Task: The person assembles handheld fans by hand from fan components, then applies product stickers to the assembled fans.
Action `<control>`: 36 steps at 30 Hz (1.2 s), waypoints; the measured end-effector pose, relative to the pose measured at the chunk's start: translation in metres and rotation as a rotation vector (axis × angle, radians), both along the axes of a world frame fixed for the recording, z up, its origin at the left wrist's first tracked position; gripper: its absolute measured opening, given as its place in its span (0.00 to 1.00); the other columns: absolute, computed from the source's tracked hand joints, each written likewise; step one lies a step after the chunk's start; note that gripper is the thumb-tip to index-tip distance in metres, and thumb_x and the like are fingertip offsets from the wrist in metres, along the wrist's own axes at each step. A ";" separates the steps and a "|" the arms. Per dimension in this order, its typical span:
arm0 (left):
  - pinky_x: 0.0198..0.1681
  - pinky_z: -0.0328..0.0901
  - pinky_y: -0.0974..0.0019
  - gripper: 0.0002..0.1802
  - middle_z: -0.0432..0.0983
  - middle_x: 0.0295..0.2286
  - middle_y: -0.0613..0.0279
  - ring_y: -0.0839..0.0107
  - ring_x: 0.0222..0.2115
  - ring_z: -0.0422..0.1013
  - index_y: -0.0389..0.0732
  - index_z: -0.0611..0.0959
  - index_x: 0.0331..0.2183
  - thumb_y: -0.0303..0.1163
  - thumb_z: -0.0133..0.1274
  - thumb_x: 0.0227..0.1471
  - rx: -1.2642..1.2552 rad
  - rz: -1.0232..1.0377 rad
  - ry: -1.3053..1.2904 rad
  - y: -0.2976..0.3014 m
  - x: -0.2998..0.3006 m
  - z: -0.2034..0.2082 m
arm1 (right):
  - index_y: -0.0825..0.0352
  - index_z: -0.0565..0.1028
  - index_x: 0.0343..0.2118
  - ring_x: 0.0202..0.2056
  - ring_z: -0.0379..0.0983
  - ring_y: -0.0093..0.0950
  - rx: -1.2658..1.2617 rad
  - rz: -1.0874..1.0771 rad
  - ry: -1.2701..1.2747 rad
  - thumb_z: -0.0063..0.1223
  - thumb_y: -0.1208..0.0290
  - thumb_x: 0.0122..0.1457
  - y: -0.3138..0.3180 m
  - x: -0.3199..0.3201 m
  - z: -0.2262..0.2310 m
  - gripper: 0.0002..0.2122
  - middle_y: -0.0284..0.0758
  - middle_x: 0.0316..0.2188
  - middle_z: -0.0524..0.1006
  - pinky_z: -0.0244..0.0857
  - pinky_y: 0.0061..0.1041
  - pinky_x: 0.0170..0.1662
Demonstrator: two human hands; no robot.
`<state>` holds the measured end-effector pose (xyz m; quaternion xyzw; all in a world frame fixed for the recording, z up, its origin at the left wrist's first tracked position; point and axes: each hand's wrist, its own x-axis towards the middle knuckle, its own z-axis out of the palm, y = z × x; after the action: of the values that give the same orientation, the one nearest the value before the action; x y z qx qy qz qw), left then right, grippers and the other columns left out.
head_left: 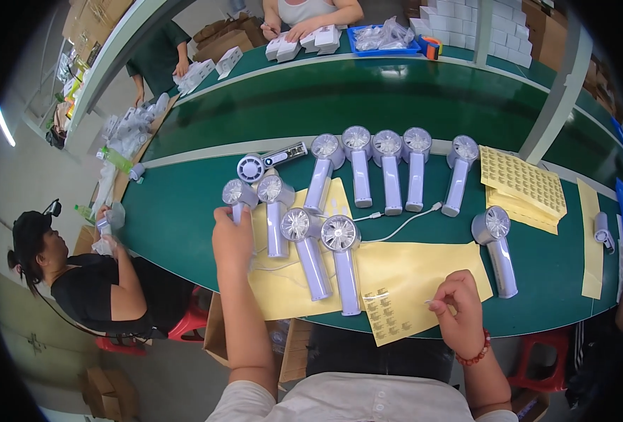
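Note:
My left hand (232, 243) is closed around the handle of a lavender handheld fan (240, 191) at the left of the group. Above the sheet, my right hand (460, 306) pinches a small pale label (429, 302) between thumb and fingertips. Below it lies a yellow sticker sheet (389, 313) with rows of small dark-printed labels, partly peeled off. Close to my left hand rest more fans, one of them (275, 211) right beside it and two (308, 253) (344, 264) lying on yellow backing paper (424, 271). Another fan (498, 250) lies alone on the right.
Several fans (387, 172) form a row farther back, near a white cable (410, 219). A stack of label sheets (524, 184) sits at the right. Beyond runs a green conveyor belt (311, 98). A co-worker (90, 281) handles something at left; others work across the belt near white boxes (304, 43).

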<state>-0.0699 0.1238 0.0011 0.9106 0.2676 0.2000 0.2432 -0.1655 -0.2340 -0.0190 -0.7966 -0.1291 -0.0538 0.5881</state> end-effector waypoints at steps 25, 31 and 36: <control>0.43 0.59 0.56 0.22 0.67 0.36 0.49 0.52 0.38 0.61 0.32 0.81 0.28 0.42 0.42 0.55 0.464 -0.299 0.118 -0.031 0.002 0.001 | 0.70 0.65 0.27 0.32 0.64 0.37 -0.160 0.127 0.090 0.51 0.83 0.48 -0.015 0.000 0.002 0.06 0.40 0.30 0.66 0.61 0.26 0.36; 0.44 0.59 0.56 0.21 0.69 0.38 0.48 0.51 0.40 0.61 0.32 0.82 0.27 0.44 0.52 0.49 0.429 -0.318 0.203 -0.030 0.006 0.007 | 0.70 0.65 0.27 0.32 0.64 0.37 -0.179 0.098 0.063 0.52 0.82 0.48 -0.017 -0.005 0.001 0.07 0.40 0.28 0.66 0.61 0.27 0.36; 0.44 0.59 0.57 0.17 0.69 0.37 0.48 0.50 0.40 0.61 0.31 0.81 0.26 0.39 0.55 0.46 0.388 -0.334 0.136 -0.031 0.006 0.015 | 0.69 0.65 0.27 0.32 0.64 0.38 -0.193 0.087 0.051 0.52 0.82 0.48 -0.009 -0.002 0.005 0.07 0.39 0.29 0.66 0.61 0.28 0.36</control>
<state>-0.0642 0.0932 0.0158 0.9831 0.0858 0.1430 0.0754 -0.1676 -0.2434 -0.0135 -0.8444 -0.1532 0.0048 0.5134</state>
